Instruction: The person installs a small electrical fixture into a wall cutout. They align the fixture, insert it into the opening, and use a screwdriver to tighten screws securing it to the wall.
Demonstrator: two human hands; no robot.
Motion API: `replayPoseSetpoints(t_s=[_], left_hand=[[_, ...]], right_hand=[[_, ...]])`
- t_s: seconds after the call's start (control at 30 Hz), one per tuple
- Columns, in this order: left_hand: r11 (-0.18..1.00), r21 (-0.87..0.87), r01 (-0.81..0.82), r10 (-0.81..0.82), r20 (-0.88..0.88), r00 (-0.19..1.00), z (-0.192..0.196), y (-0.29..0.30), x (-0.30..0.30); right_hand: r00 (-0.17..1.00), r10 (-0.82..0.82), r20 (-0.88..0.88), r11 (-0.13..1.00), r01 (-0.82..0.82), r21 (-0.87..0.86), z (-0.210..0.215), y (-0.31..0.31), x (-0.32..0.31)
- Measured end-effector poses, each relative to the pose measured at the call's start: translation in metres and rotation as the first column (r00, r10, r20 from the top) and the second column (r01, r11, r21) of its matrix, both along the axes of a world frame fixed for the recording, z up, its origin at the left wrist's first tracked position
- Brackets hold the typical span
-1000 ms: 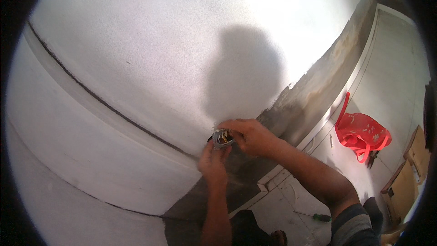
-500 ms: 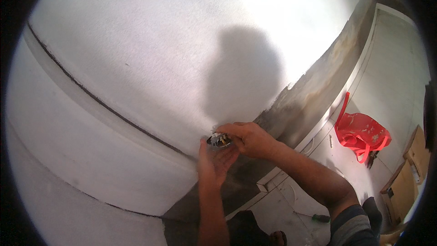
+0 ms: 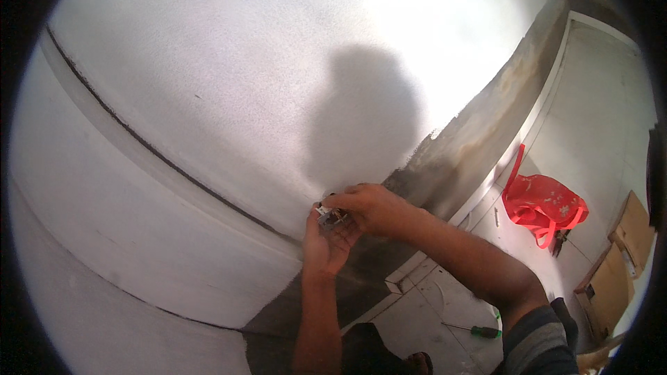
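Observation:
Low against the white wall [image 3: 208,132], both my hands are at a small electrical fitting [image 3: 331,219] with pale, grey and brass-coloured parts. My left hand [image 3: 328,253] cups it from below and from the left, palm up, with the thumb along its left side. From the right, my right hand [image 3: 379,210] reaches over and pinches its upper edge. My right fingers cover part of the fitting, so its exact kind cannot be made out.
A green-handled screwdriver [image 3: 485,332] lies on the tiled floor [image 3: 424,319] by my right elbow. Farther right are a paint-spotted red bag [image 3: 549,198] and brown cardboard [image 3: 608,292]. A dark unpainted strip [image 3: 451,160] runs along the wall's foot.
The fitting has turned in my hands and now shows a pale and grey side. My left fingers have curled in closer around it. The view has shifted slightly.

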State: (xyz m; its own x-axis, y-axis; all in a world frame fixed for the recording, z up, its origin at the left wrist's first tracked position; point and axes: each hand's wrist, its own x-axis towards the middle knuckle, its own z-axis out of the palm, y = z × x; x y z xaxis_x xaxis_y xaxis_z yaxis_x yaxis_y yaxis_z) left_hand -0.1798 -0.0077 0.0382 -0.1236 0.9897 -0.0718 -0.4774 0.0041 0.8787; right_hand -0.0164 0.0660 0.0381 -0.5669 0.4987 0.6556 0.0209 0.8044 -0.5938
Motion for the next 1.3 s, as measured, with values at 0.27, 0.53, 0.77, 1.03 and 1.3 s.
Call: replayPoseSetpoints(t_s=[0.27, 0.53, 0.77, 1.03, 1.3], left_hand=[[1.000, 0.006, -0.018, 0.015, 0.388, 0.922, -0.013, 0.007, -0.005], [0.985, 0.107, -0.134, 0.126, 0.074, 0.989, -0.010, 0.015, 0.013], [0.968, 0.012, -0.253, 0.246, 0.189, 0.951, -0.015, 0.033, 0.017], [0.966, -0.020, -0.258, 0.256, 0.215, 0.943, -0.014, 0.040, 0.013], [0.994, 0.077, -0.080, 0.053, 0.305, 0.951, -0.023, 0.039, -0.006]], right_hand=[[0.989, 0.057, 0.135, 0.989, -0.075, 0.125, 0.001, 0.027, -0.004], [0.992, -0.005, 0.124, 0.974, -0.024, 0.227, 0.009, 0.033, -0.001], [0.959, -0.241, -0.150, 0.970, 0.241, -0.015, -0.011, 0.004, 0.042], [0.312, -0.108, 0.944, 0.816, 0.570, -0.095, -0.281, -0.015, 0.181], [0.107, 0.418, 0.902, 0.824, 0.373, -0.426, -0.428, -0.166, 0.178]])
